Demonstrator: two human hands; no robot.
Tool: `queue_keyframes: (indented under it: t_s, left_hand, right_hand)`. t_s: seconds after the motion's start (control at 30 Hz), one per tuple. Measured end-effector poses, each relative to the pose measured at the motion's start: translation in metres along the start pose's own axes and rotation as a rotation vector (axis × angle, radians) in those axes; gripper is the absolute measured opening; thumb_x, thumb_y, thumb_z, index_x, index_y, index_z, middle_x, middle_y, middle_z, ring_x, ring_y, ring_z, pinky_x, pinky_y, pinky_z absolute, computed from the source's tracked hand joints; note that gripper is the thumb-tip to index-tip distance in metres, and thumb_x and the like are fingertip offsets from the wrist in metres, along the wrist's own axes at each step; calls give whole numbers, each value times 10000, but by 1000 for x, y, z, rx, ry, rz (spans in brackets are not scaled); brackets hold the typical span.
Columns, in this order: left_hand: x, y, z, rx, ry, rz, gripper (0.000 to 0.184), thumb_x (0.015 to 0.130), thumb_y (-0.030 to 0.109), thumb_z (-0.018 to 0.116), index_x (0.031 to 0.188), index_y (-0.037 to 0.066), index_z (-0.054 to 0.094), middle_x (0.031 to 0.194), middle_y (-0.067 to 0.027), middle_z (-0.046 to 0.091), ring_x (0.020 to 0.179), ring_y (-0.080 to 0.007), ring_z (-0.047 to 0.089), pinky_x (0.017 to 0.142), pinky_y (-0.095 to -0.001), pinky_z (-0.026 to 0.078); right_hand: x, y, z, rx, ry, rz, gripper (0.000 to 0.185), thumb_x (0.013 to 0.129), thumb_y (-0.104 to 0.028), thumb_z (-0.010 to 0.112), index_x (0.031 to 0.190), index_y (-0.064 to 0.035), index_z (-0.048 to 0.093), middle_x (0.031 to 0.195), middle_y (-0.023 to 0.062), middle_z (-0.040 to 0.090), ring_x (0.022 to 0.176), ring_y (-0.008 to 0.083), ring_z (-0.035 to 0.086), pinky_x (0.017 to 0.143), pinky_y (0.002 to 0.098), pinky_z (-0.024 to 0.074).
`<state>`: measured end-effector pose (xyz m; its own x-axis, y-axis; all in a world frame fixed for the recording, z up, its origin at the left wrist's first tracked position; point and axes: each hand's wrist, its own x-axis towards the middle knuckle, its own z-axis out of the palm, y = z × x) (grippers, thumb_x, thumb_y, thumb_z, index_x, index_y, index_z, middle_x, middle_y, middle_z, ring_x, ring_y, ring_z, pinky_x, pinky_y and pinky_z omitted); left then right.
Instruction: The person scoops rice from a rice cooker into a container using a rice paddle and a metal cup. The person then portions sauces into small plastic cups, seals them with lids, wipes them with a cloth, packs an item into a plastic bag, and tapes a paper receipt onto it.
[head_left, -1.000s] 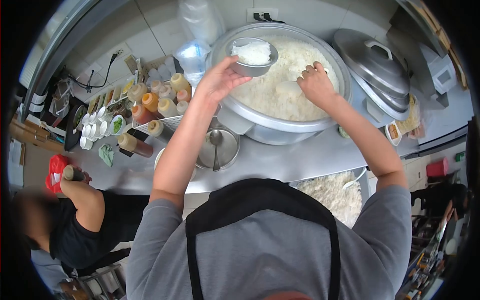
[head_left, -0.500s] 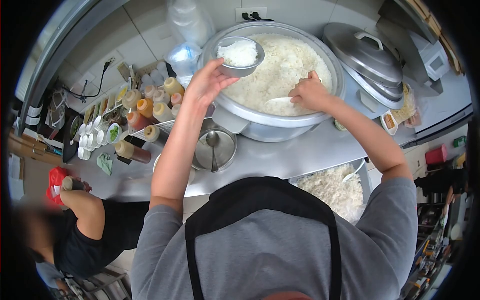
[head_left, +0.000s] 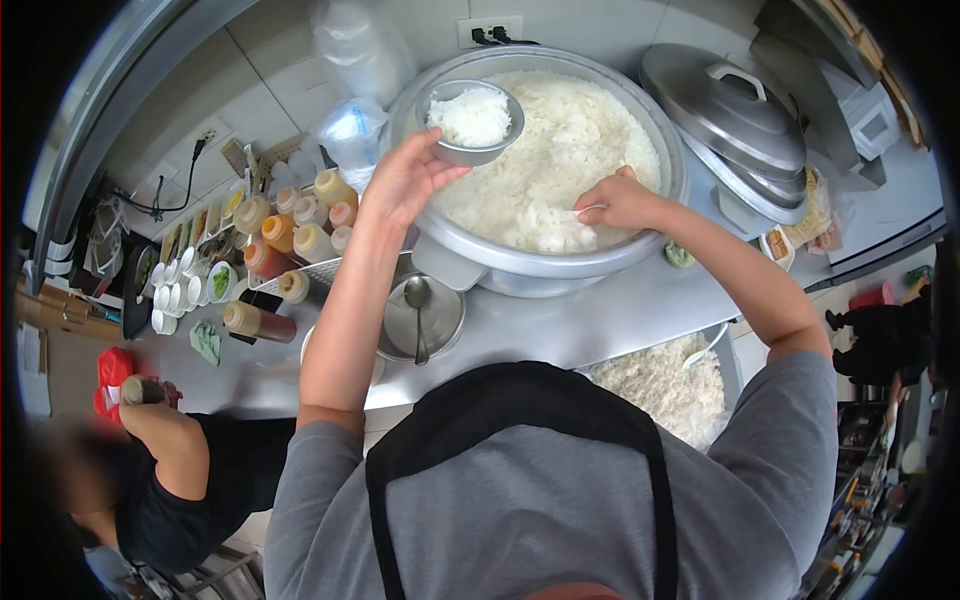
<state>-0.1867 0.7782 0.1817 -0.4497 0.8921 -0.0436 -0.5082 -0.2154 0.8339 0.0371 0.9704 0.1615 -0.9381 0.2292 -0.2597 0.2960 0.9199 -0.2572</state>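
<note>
Left hand (head_left: 408,182) grips a metal bowl (head_left: 482,155), already heaped; right hand (head_left: 625,201) clutches a paddle (head_left: 590,208), rice pot (head_left: 560,266) still well filled!

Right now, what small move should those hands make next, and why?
Perhaps carry the clump of white rice at the right hand to the round grey metal bowl: it seems loaded on a mostly hidden white utensil, and the left hand holds that bowl nearby.
</note>
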Motion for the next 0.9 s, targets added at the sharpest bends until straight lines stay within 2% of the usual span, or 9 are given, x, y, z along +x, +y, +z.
queue_keyframes:
  t_s: [0.2, 0.4, 0.53, 0.6, 0.67, 0.7, 0.77, 0.87, 0.9]
  left_hand:
    - [-3, 5, -4, 89, 31, 24, 324, 818, 148, 542, 1045, -67, 459, 1032, -173, 539, 953, -248, 552, 805, -364, 480]
    - [-5, 2, 0, 347, 99, 115, 420, 785, 188, 599, 1068, -80, 443, 1037, -159, 528, 923, -223, 561, 771, -325, 480]
    - [3, -19, 11, 433, 149, 73, 479, 758, 201, 624, 1095, -80, 432, 1018, -156, 539, 883, -213, 576, 728, -299, 491]
    - [7, -23, 25, 288, 39, -125, 493, 767, 199, 611, 1126, -73, 412, 1032, -171, 532, 906, -230, 572, 737, -319, 491]
    - [18, -38, 25, 165, -31, -121, 471, 783, 203, 587, 1128, -61, 407, 1049, -187, 518, 930, -259, 563, 767, -357, 487]
    - [22, -41, 32, 49, -12, -143, 450, 790, 206, 575, 1123, -50, 415, 1051, -189, 518, 936, -267, 560, 780, -375, 482]
    - [27, -45, 38, -65, 8, -159, 430, 796, 208, 564, 1119, -39, 423, 1052, -191, 517, 942, -276, 556, 793, -393, 478]
    - [33, -48, 36, -150, 65, -162, 409, 801, 212, 556, 1110, -22, 427, 1065, -194, 513, 963, -283, 546, 811, -416, 471]
    - [34, -47, 35, -125, 57, -159, 401, 801, 212, 556, 1106, -16, 430, 1066, -193, 511, 968, -285, 543, 813, -422, 471]
  right_hand:
    - [-10, 21, -19, 147, 82, 3, 258, 761, -327, 584, 909, -131, 663, 821, 45, 651, 801, 157, 572, 915, 343, 246]
    - [-16, 24, -82, 272, -51, 147, 269, 759, -340, 582, 888, -118, 661, 755, -2, 643, 639, 100, 572, 840, 331, 338]
    - [-14, 5, -122, -14, 225, 199, 206, 772, -320, 572, 849, -152, 663, 738, 1, 638, 707, 136, 581, 778, 317, 336]
    - [-6, -19, -124, -176, 382, 225, 175, 783, -301, 561, 835, -167, 659, 731, 2, 633, 734, 149, 585, 755, 320, 337]
    - [-1, -43, -110, -625, 705, 213, 130, 771, -198, 539, 823, -140, 644, 735, 25, 620, 798, 191, 588, 726, 323, 345]
    - [2, -48, -101, -631, 714, 209, 130, 771, -198, 539, 823, -140, 644, 735, 25, 620, 798, 191, 588, 726, 323, 345]
    - [11, -51, -78, -868, 831, -11, 134, 728, -99, 524, 832, -76, 604, 753, 68, 601, 802, 210, 595, 674, 336, 423]
    - [14, -43, -62, -733, 844, -51, 170, 693, -46, 518, 855, -18, 562, 791, 109, 584, 786, 240, 604, 600, 336, 492]
    - [10, -43, -67, -627, 767, 3, 303, 715, -20, 493, 1013, -65, 523, 871, 99, 569, 758, 267, 599, 611, 357, 508]
